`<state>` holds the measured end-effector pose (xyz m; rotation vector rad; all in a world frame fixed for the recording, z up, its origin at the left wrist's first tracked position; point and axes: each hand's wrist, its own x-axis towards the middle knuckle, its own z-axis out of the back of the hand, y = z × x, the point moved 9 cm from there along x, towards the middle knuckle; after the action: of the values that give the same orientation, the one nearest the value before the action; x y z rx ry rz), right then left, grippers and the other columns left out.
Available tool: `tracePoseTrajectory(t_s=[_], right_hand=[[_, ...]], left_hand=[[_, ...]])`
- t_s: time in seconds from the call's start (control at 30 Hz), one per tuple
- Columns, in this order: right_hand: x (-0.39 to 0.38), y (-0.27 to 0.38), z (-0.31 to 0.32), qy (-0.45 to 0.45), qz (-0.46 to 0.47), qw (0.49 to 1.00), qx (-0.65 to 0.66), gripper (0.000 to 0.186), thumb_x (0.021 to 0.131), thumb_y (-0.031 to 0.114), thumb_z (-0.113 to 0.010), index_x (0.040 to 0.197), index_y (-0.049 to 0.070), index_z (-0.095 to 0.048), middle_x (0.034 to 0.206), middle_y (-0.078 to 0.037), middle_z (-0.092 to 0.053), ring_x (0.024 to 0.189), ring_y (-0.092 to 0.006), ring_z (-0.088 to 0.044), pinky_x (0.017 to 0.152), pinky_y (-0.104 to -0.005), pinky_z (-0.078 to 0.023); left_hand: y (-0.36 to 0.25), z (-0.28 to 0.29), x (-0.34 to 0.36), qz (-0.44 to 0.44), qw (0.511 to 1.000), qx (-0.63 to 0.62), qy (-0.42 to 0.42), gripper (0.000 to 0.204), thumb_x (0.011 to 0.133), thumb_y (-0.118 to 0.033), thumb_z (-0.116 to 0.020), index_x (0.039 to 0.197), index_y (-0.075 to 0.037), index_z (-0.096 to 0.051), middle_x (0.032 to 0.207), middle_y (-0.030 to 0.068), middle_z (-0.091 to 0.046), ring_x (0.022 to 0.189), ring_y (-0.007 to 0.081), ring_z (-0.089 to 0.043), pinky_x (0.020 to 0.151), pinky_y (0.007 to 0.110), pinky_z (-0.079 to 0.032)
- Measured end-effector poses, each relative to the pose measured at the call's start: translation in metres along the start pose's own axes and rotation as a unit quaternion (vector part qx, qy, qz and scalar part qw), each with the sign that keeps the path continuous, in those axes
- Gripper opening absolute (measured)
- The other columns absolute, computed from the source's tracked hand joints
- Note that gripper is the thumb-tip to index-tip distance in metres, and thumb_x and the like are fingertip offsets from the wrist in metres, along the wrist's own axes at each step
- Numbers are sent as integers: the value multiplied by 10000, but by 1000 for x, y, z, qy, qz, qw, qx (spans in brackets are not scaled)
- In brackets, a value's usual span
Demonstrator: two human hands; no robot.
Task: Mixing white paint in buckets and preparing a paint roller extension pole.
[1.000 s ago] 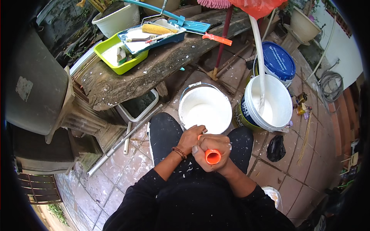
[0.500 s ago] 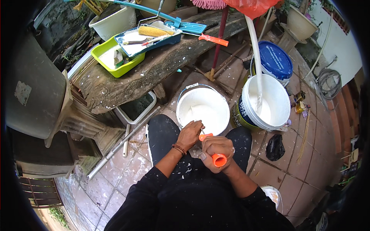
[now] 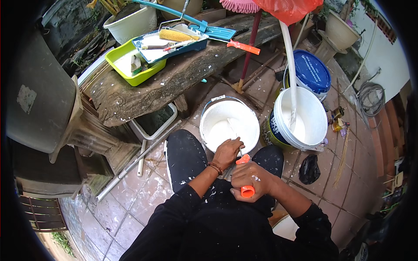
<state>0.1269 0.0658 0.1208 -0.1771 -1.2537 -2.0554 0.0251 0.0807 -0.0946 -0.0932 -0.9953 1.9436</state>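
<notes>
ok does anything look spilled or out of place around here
Yes. White splotches, probably dripped paint, mark the floor tiles left of the dark trousers, which are flecked white too. A crumpled black bag also lies on the tiles at right, looking like stray litter.

Hands, two: left hand [image 3: 227,154] and right hand [image 3: 252,179]; orange handles [image 3: 247,191], two; paint trays [image 3: 139,79], two; yellow roller [image 3: 174,35], one; wooden bench [image 3: 130,102], one; black bag [image 3: 309,169], one. Buckets [image 3: 250,130], three, one blue-lidded; a white vessel [image 3: 285,227], partly hidden, may make four.
</notes>
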Motion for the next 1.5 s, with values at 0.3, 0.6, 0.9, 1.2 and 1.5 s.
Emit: tracePoseTrajectory(t_s=[0.3,0.6,0.9,1.2,1.5], right_hand=[[0,8,13,-126,-92,987,-29,272,770,-5,-759,676,58,-512,646,-92,-552,565,-294,-542,571,-375,-441],[-28,27,32,-323,-103,940,-32,252,874,-83,-653,716,25,-491,683,-115,-605,594,-240,-598,631,-367,-528],[-53,30,2,-344,-54,935,-75,162,895,18,-690,838,40,-540,810,-109,-604,714,-230,-586,735,-395,-499],[-75,-12,9,-409,-73,909,34,198,883,-97,-688,821,31,-550,833,-104,-625,735,-243,-606,713,-368,-510],[-56,1,47,-325,-147,932,58,259,904,-67,-668,714,23,-516,727,-106,-636,632,-222,-612,684,-354,-494]], left_hand=[[-23,15,-12,54,996,-31,59,259,961,-147,-634,1209,-86,-679,1093,142,-767,999,351,-716,996,453,-514],[-46,35,-20,-17,998,4,60,144,1024,-199,-591,1080,-89,-666,998,130,-741,981,321,-712,1064,470,-494],[-35,20,-1,-81,995,-12,58,218,984,-159,-634,1168,-76,-718,1254,146,-723,1131,327,-686,1057,467,-504],[-2,23,-8,-32,992,44,117,153,981,-127,-588,1066,-61,-698,1081,122,-729,1090,315,-689,1037,447,-506],[-34,24,-13,13,999,-2,44,140,992,-151,-609,1041,-39,-678,917,182,-716,868,406,-681,821,490,-539]])
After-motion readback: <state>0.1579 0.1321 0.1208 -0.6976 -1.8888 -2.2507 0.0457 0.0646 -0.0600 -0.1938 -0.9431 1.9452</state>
